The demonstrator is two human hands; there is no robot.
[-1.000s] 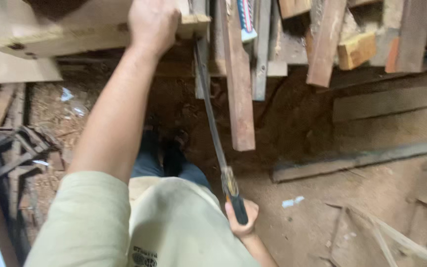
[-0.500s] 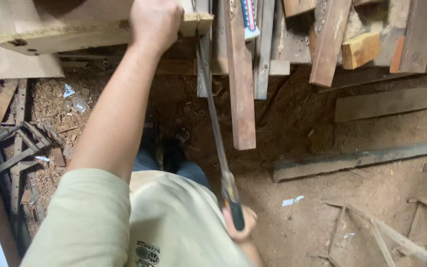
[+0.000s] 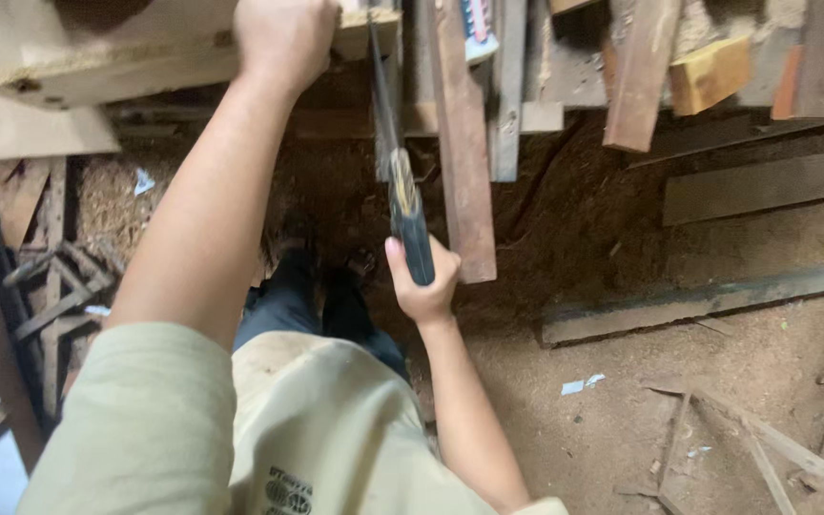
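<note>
Sawing stroke has gone forward — the saw [image 3: 401, 181] sits much higher up the view than half a second ago, handle now close under the bench edge where earlier it hung low near the person's lap. Most of the blade is pushed through the cut; only a short run shows between the handle and the plank [image 3: 145, 62].

Right hand [image 3: 423, 277] is clamped round the dark handle, fingers wrapped, thumb on the near side. Arm reads more extended than before.

Left hand [image 3: 283, 38] hasn't shifted — pressed palm-down, fingers closed over the pale plank just left of the blade, pinning it to the bench. Blade meets the wood right beside that hand, near the plank's right end.

My read: end of a push stroke, cut under way; how deep the kerf is can't be seen from here.

Around it — loose boards [image 3: 460, 143] overhang the bench to the right of the saw, one yellow offcut [image 3: 710, 74] further right, sawdust floor [image 3: 622, 429] with scrap strips below.
</note>
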